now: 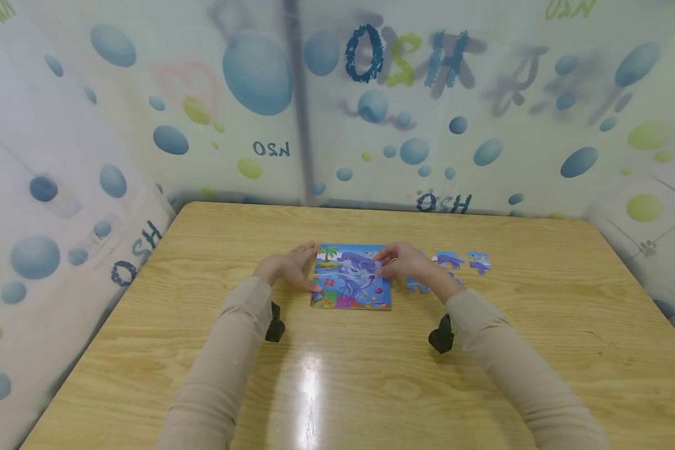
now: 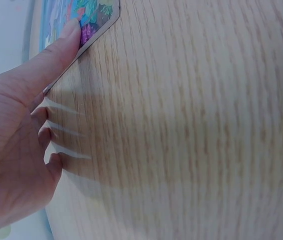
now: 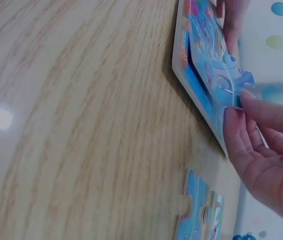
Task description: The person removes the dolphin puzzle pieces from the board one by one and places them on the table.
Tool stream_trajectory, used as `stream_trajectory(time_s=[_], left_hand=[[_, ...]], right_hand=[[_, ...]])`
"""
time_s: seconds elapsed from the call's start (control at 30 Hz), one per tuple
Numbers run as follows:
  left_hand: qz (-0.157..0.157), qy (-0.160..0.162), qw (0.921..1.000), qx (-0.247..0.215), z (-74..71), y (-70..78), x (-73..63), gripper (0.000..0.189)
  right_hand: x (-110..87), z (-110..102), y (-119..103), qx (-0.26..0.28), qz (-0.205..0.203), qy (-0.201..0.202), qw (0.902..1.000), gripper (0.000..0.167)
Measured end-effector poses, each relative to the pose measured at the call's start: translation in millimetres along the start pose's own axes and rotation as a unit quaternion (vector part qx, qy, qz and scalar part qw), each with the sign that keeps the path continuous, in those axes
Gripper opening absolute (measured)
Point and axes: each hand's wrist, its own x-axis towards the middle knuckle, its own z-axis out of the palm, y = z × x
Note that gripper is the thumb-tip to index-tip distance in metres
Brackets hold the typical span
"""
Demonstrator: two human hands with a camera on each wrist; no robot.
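Note:
A dolphin jigsaw puzzle (image 1: 345, 265) in a flat tray lies on the wooden table in the head view. My left hand (image 1: 289, 265) is at its left edge; in the left wrist view the straight thumb (image 2: 64, 45) rests on the tray's corner, with the other fingers lower and slightly bent. Over the right side of the puzzle, my right hand (image 1: 407, 259) pinches a blue-and-purple puzzle piece (image 3: 238, 80) between thumb and fingertips. That piece stands raised at the edge in the right wrist view. A dark gap shows between the picture and the tray's rim (image 3: 201, 107).
Several loose puzzle pieces (image 1: 478, 261) lie right of the tray, some partly covered by my right hand and forearm. Black wrist devices (image 1: 274, 323) show at both cuffs. A patterned wall covering (image 1: 371, 156) stands behind the table (image 1: 371, 387).

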Motion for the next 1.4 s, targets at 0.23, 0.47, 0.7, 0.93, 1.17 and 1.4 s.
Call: stream_trajectory(time_s=[0.23,0.47,0.7,0.93,1.17,1.4], left_hand=[[0.001,-0.004,0.9999,-0.017,-0.2,-0.3,2.0,0.102],[0.006,0.002,0.9999,-0.016,-0.6,0.4,3.9,0.101],[0.006,0.004,0.9999,-0.013,-0.8,3.0,1.6,0.099],[0.004,0.001,0.9998,-0.018,0.7,2.7,1.3,0.099],[0.008,0.001,0.9999,-0.013,0.9,1.0,0.9,0.099],[0.007,-0.001,0.9996,-0.028,1.7,-0.4,0.7,0.100]], right_hand=[[-1.1,-1.6,2.4,0.014,-0.001,-0.003,0.9999,0.029],[-3.4,-3.9,4.6,0.040,0.005,-0.016,0.9991,0.026],[-4.4,-8.3,11.2,0.074,0.005,-0.025,0.9969,0.031],[-10.1,-16.4,17.2,0.093,0.011,-0.016,0.9955,0.036],[-17.8,-24.8,24.7,0.096,0.005,-0.012,0.9953,0.040],[-25.9,-35.6,34.6,0.088,0.013,0.005,0.9960,0.041]])
